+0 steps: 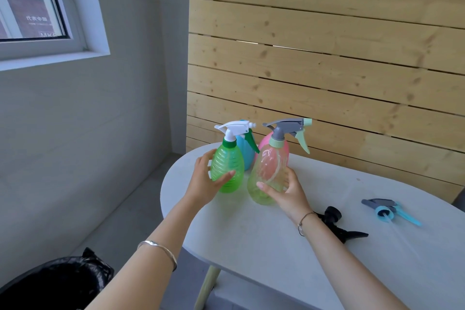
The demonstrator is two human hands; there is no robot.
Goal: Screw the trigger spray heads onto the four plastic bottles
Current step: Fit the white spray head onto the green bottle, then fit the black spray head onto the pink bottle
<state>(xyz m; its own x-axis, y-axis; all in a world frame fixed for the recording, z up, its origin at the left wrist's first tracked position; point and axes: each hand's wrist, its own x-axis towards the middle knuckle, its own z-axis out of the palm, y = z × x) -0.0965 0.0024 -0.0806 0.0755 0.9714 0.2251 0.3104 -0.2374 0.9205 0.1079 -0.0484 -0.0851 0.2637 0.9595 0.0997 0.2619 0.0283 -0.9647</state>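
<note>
My left hand (204, 181) grips a ribbed green bottle (227, 167) that carries a white spray head (235, 129). My right hand (284, 190) holds a clear pale-green bottle (266, 176) fitted with a grey and mint spray head (289, 131). Both bottles stand upright at the far left of the table. Behind them stand a blue bottle (245, 152) and a pink bottle (266, 141), each mostly hidden. A black spray head (339, 225) and a blue and grey spray head (387, 210) lie loose on the table to the right.
The grey oval table (251, 241) stands against a wooden slat wall (327, 45). A bin lined with a black bag (55, 282) sits on the floor at the lower left. A window (27, 0) is at the upper left.
</note>
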